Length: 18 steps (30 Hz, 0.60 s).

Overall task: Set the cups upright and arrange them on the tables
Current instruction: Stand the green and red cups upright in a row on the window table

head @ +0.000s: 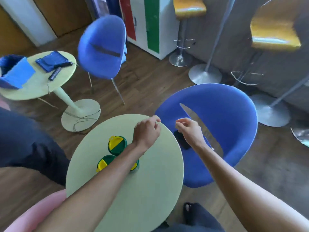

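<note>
Three green cups with green-and-yellow lids stand upright in a cluster on the near round pale-green table (150,190). One cup (117,145) is at the back, one cup (105,163) at the front left, and a third cup (135,166) is mostly hidden under my left forearm. My left hand (147,131) hovers over the table's far edge, fingers loosely curled, holding nothing. My right hand (189,131) is beyond the table edge over the blue chair, fingers curled, empty.
A blue tub chair (230,118) with a dark phone (181,141) on its seat stands right of the table. A second round table (38,84) with blue items is far left, another blue chair (102,49) behind it. Bar stools (274,30) stand at right. A person's dark leg (25,139) is at left.
</note>
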Available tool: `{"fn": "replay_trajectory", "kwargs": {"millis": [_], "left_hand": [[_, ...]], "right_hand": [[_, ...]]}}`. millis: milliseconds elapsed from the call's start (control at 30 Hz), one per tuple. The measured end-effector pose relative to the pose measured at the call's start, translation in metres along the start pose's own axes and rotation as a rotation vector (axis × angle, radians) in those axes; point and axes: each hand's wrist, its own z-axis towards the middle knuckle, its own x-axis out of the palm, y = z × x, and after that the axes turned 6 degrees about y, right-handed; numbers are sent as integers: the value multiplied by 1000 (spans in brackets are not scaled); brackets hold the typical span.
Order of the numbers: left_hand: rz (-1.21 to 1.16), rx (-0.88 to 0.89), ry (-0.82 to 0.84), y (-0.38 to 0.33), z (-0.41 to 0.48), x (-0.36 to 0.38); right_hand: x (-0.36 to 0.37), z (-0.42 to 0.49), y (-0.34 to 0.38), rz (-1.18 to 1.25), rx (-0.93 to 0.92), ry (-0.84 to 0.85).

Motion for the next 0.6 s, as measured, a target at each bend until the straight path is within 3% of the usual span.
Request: {"fn": "replay_trajectory", "kwargs": {"millis": [300, 600], "left_hand": [[111, 335, 236, -252, 79, 93], [78, 480, 331, -510, 135, 199]], "right_hand": [[-250, 7, -73, 152, 28, -395], [-522, 15, -144, 109, 25, -565]]}}
